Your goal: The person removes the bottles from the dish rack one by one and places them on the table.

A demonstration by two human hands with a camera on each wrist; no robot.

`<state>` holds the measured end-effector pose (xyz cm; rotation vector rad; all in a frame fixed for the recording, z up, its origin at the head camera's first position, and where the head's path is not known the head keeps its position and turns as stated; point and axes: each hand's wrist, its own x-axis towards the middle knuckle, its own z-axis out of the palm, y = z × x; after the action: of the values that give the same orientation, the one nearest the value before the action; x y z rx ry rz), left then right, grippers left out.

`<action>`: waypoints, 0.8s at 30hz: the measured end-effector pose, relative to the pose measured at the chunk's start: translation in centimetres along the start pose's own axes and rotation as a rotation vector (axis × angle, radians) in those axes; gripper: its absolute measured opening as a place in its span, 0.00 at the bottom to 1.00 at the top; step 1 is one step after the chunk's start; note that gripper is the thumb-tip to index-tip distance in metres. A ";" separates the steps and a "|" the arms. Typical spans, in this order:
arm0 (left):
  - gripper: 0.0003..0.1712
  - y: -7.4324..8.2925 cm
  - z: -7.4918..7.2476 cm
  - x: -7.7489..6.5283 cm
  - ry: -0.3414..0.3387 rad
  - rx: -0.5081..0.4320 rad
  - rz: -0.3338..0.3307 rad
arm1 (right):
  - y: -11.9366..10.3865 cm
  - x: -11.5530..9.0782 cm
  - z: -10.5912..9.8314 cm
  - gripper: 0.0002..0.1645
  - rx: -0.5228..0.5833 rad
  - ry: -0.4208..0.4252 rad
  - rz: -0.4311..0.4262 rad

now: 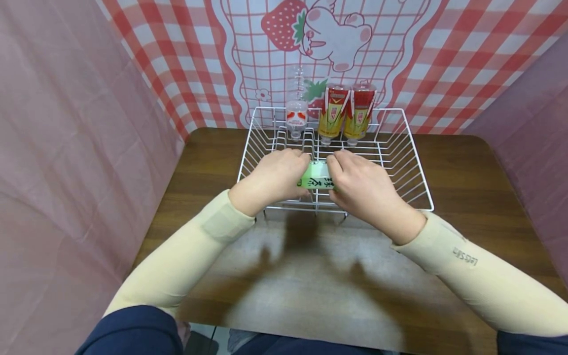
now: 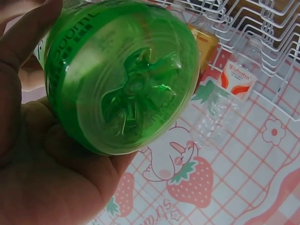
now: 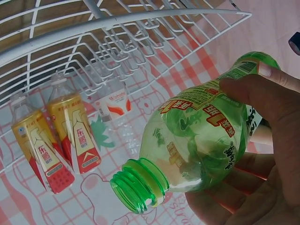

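Along the rear, one red-and-white checked backdrop, printed with strawberries and a white cartoon animal. To either side, plain drapes: pink curtain at left, mauve curtain at right. Before these, one wooden table, brown, its near part pale with glare and crossed by shadows. On the table, one white wire rack, open-topped, fitted inside with bent wire dividers. Reaching over the table, two cream sleeves: left sleeve, with a plain band at the wrist; right sleeve, lettered near the wrist; dark blue cloth at the upper end of each. Out of these, two bare hands: left hand, fingers and thumb curled round one green bottle near its base; right hand, wrapped about the same bottle farther toward the neck. Said bottle translucent, labelled in black and red characters, held lying crosswise between the hands above the front of the rack, base to the left, open threaded neck to the right. Two matching yellow-and-red bottles, side by side, neck down at the back of the rack. One clear bottle, white and orange-red label, likewise neck down, left of that pair and apart from it.
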<state>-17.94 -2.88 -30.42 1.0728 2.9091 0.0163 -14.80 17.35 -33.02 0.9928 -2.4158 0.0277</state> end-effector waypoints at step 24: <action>0.29 -0.5 0.1 0.0 -0.029 -0.130 -0.023 | 0.0 0.1 0.1 0.22 -0.004 0.022 -0.022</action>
<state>-18.31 -3.24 -30.57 1.0110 2.8487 0.1852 -14.90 17.29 -33.08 1.0125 -2.3844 0.0262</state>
